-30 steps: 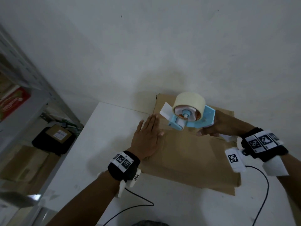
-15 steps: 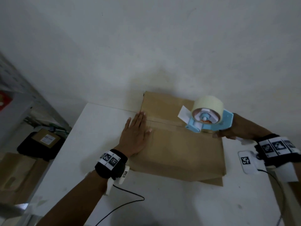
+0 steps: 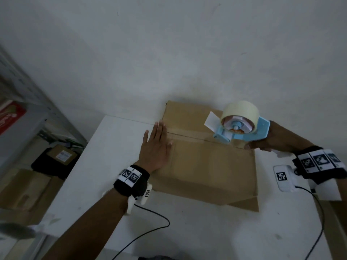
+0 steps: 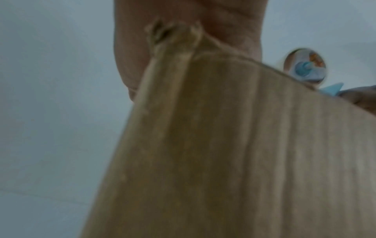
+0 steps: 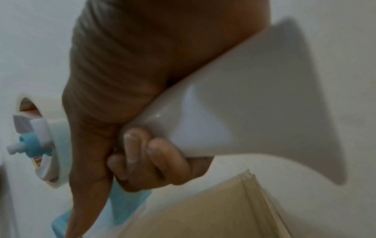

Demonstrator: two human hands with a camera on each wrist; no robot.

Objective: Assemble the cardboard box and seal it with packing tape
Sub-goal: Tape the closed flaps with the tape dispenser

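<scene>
A brown cardboard box (image 3: 206, 166) stands on the white table (image 3: 206, 231) with its top flaps closed and a strip of tape along the centre seam. My left hand (image 3: 156, 147) lies flat with straight fingers on the box's left end, over the seam. My right hand (image 3: 266, 142) grips the white handle (image 5: 213, 112) of a blue tape dispenser (image 3: 242, 128) carrying a cream tape roll (image 3: 239, 113). The dispenser's front sits on the seam near the box's right edge. In the left wrist view the box side (image 4: 223, 153) fills the frame, with the roll (image 4: 305, 66) beyond it.
A metal shelf (image 3: 22, 109) stands at the left with a red package (image 3: 9, 119). On the floor below lie cardboard boxes (image 3: 24, 190) and a black bag (image 3: 47, 166). Cables (image 3: 150, 231) trail from both wrists across the table. A white wall (image 3: 169, 53) rises right behind the box.
My right hand has drawn the dispenser rightward along the seam from near my left hand to the box's right edge, leaving tape behind it. The left hand has kept pressing the left end.
</scene>
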